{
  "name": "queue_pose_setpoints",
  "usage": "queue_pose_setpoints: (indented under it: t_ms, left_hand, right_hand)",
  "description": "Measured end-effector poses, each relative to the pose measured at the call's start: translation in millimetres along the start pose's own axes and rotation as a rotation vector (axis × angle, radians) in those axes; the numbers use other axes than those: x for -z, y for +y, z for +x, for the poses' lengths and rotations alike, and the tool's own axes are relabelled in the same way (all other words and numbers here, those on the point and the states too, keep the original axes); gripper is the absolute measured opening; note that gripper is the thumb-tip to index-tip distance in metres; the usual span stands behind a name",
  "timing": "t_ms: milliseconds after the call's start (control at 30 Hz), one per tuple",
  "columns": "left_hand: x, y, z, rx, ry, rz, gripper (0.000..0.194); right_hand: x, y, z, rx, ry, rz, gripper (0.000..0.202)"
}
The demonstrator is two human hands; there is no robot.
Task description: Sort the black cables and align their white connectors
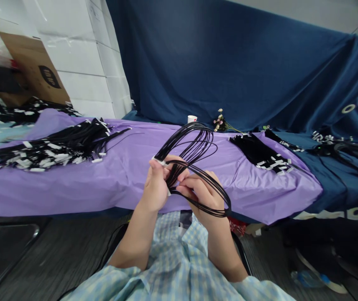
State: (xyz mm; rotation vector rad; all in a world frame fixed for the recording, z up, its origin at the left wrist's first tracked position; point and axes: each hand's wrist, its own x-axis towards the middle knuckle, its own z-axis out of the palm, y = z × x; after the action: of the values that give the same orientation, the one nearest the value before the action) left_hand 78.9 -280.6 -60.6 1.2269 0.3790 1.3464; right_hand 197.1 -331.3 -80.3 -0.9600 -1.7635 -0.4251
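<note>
Cardboard [25, 54] stands at the far left of my head view, with white panels [81, 54] beside it. Below and to the right, 1 large heap of black cables with white ends [50, 152] lies across purple cloth [129, 184].

Near the middle, I see the left hand [158, 184] raised above the cloth's near edge, its thumb and fingers clamped on a white-ended part of a looped black cable bundle [183, 136]. The bundle hangs between the 2 hands, its strands arching up and away from me, with other loops bending to the right.

Beyond it, 1 white cup [192, 119] stands near small flowers [220, 122], before a dark blue curtain [223, 58]. The right hand [204, 194] is at the lower strands, fingers bent and close together; I cannot tell whether they pinch 1. Loops pass across this hand.

Farther right, 1 smaller cable pile [260, 152] rests on the purple cloth, and more dark cables [338, 150] lie on blue cloth [326, 179].
</note>
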Motion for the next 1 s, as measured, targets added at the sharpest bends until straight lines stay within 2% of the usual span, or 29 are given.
queue_pose_setpoints:
  t_ms: [167, 367, 600, 867, 1000]
  left_hand:
    - [2.1, -3, 1, 0.016, 0.006, -0.003, 0.072]
    - [9.3, -13, 4, 0.071, -0.019, -0.034, 0.075]
    - [12.4, -15, 8, 0.078, -0.061, -0.024, 0.075]
    - [13.3, -16, 9, 0.078, -0.067, 0.032, 0.073]
    - [12.6, -15, 10, 0.096, -0.069, 0.025, 0.074]
  right_hand:
    - [-2, 4, 3, -0.023, 0.003, -0.01, 0.015]
    - [1, 6, 7, -0.114, -0.08, -0.011, 0.029]
    - [-11, 17, -1, -0.162, -0.116, -0.114, 0.047]
    - [-14, 20, -3, -0.175, -0.067, -0.153, 0.045]
    - [-11, 20, -2, -0.278, -0.091, -0.057, 0.042]
